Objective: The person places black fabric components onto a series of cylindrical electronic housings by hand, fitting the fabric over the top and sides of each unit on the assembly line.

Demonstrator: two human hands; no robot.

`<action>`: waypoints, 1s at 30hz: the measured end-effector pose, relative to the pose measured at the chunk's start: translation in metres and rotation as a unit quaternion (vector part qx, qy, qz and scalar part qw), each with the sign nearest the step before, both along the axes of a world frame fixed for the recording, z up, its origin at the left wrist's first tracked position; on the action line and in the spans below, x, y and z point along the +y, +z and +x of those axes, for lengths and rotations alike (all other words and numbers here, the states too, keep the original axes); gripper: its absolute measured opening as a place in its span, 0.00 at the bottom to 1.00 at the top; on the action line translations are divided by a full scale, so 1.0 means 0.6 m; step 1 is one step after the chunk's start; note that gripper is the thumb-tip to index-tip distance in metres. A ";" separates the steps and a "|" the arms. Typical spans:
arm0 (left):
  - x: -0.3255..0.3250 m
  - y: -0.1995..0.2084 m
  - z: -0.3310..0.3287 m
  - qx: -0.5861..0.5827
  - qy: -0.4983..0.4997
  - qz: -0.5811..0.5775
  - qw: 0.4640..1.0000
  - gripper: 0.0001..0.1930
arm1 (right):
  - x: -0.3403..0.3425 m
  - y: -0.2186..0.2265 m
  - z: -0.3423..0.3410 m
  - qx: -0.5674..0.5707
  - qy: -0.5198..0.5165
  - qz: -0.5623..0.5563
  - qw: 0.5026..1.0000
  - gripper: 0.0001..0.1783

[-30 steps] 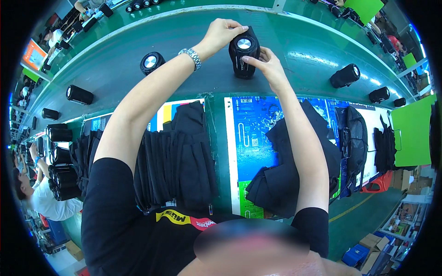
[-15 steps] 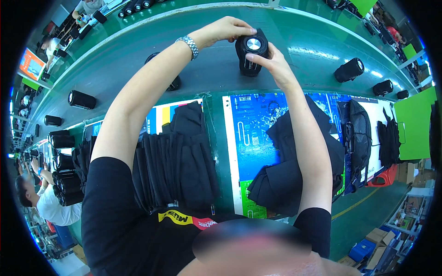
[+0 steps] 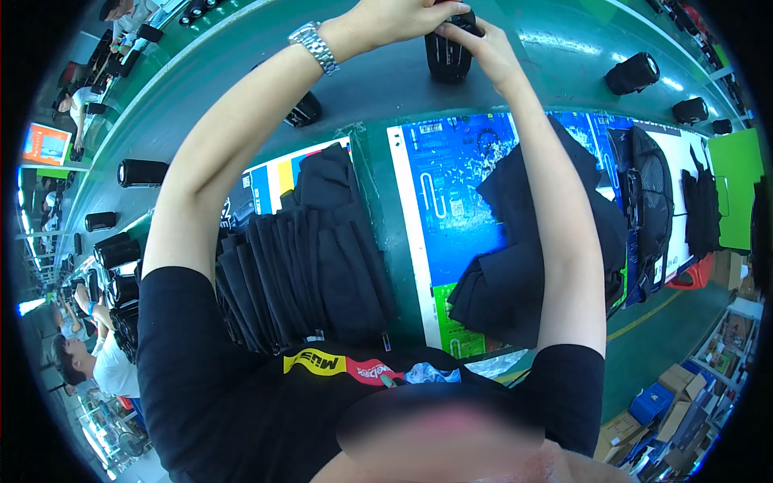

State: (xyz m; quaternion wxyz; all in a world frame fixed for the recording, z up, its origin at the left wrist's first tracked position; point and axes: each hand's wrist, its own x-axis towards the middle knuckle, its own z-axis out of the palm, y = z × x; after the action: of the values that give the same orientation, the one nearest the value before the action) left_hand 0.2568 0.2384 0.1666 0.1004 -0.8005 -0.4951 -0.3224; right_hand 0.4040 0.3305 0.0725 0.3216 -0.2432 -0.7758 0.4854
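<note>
Both my hands are at a black cylindrical speaker (image 3: 448, 63) standing on the belt at the top of the view. My left hand (image 3: 394, 19), with a metal watch (image 3: 314, 47) on its wrist, has its fingers closed at the speaker's upper end. From the other side, my right hand (image 3: 489, 50) grips the speaker, its thumb laid across the upper front. My fingers cover most of its top. Nearer to me lie a row of folded black cloth pieces (image 3: 310, 266) on the left and a loose black cloth pile (image 3: 515, 266) under my right forearm.
More black speakers stand or lie along the green belt (image 3: 555, 80), such as one at the right (image 3: 632, 74) and one at the left (image 3: 142, 173). A black mesh bag (image 3: 651, 193) lies right of the cloth. A co-worker (image 3: 113, 370) sits at the far left.
The view has shifted, so the bench things sit higher. My hands and the speaker are nearer the top edge, and the speaker's silver end no longer shows.
</note>
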 end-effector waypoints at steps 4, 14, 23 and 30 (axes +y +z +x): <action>-0.012 -0.018 -0.001 -0.120 0.000 -0.033 0.992 0.10 | -0.002 0.014 -0.006 -0.055 -0.023 -0.010 0.998 0.28; 0.051 -0.158 0.065 -0.749 -0.018 -0.147 0.646 0.32 | 0.026 -0.023 -0.037 0.161 -0.044 -0.393 0.904 0.48; 0.102 -0.198 0.021 -0.765 -0.121 -0.094 0.626 0.33 | 0.030 -0.010 -0.061 0.279 -0.078 -0.227 0.930 0.24; 0.108 -0.219 0.029 -0.881 -0.001 -0.020 0.474 0.37 | 0.049 -0.020 -0.058 0.043 -0.105 -0.133 0.985 0.32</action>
State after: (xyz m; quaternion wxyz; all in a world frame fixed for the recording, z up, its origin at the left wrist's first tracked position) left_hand 0.2743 0.3032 0.0354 -0.4049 -0.0978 -0.3284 -0.8477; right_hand 0.3693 0.3599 0.0608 0.3687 -0.3422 -0.6601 0.5579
